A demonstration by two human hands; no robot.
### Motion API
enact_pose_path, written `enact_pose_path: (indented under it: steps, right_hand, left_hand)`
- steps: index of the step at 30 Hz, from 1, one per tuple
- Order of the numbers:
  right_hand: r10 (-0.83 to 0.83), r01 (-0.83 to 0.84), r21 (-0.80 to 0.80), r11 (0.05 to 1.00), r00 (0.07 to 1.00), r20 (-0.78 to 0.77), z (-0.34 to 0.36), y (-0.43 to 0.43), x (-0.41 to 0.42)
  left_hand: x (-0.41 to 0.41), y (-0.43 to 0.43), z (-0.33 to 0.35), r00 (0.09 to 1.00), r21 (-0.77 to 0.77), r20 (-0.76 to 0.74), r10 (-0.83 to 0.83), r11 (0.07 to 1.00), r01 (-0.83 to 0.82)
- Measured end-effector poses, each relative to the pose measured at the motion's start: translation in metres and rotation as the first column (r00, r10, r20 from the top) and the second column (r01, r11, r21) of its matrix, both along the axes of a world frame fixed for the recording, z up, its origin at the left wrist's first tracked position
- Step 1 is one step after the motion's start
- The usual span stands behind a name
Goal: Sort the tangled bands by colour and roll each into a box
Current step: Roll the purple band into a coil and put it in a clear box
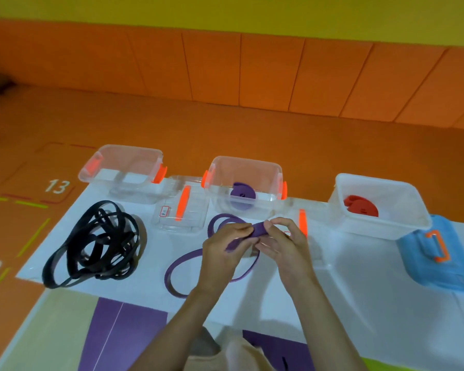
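Two hands are working near the middle of the white sheet (359, 277). The left hand (223, 245) and right hand (281, 245) are both pinching one purple band (260, 230). Their fingers are curling narrowly round a short flat fold of it, judged to be the start of a roll. Holding the fold up off the sheet is probably letting the slack feed in freely. The rest of this band is trailing in loose loops on the sheet, near and left of the hands.

Three boxes are standing open along the far edge of the sheet, apparently one per colour.
- Left box (129, 151), clear: showing nothing inside. The black tangle (91, 245) is lying just near it, likely waiting its turn.
- Middle box (252, 163), clear: holding one purple roll (243, 194). It is sitting straight beyond the hands, making the drop short.
- Right box (413, 194), white: holding one red roll (360, 206).

Three lids are lying off, leaving the openings free.
- One clear lid (196, 210) between the left and middle boxes.
- One second clear lid (302, 223), partly hidden behind the right hand.
- One blue lid (434, 263), near and right of the white box.

Black bands: one tangle, with the number of bands in it not countable.
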State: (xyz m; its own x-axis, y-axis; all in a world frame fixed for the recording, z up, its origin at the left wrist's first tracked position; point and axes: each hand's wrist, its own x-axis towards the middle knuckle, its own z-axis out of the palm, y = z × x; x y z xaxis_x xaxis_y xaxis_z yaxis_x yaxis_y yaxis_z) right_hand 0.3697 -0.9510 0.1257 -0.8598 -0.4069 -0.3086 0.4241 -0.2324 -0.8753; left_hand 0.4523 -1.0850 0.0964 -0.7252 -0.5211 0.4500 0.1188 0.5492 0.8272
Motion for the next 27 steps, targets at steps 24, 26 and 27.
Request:
enact_pose_path:
  steps: [24,26,27]
  right_hand:
    - [-0.011,0.021,0.284,0.959,0.999,-0.038,-0.017,-0.139,0.042]
    - [-0.06,0.06,0.203,0.977,0.998,-0.003,-0.023,-0.146,0.049]
    - [-0.074,0.074,0.168,0.983,0.997,-0.004,-0.025,-0.148,0.052]
  left_hand:
    - [0.006,-0.149,-0.004,0.944,0.169,0.085,-0.32,0.938,0.302]
    - [0.007,-0.163,-0.004,0.9,0.287,0.099,-0.425,0.878,0.384]
    - [0.01,-0.169,-0.004,0.877,0.343,0.095,-0.47,0.843,0.415]
